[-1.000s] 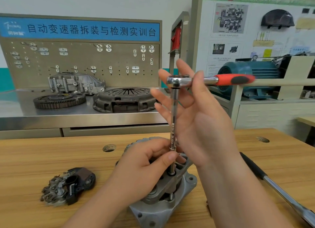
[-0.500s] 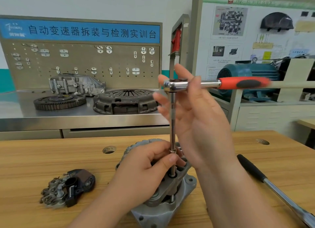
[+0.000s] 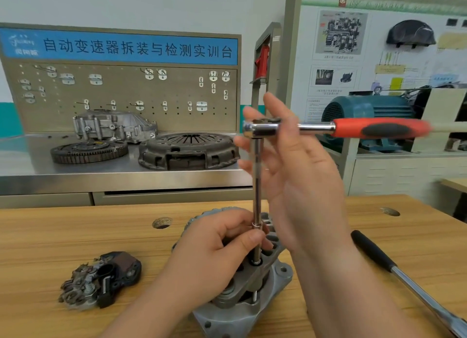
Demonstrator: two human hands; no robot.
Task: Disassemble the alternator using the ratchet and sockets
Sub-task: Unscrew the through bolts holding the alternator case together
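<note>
The extension (image 3: 257, 181) is pinched low by the left hand (image 3: 214, 257); the ratchet (image 3: 262, 128) is merely touched by the right hand (image 3: 295, 166), fingers straight; if tilted, engagement in the alternator (image 3: 252, 302) may be lost.

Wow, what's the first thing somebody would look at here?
Most likely the ratchet with its bright red handle, up in the middle, with the open right hand touching its head. From it a long extension bar runs straight down into the grey alternator on the wooden table, where the left hand pinches the bar. To the left lies a small dark part.
</note>
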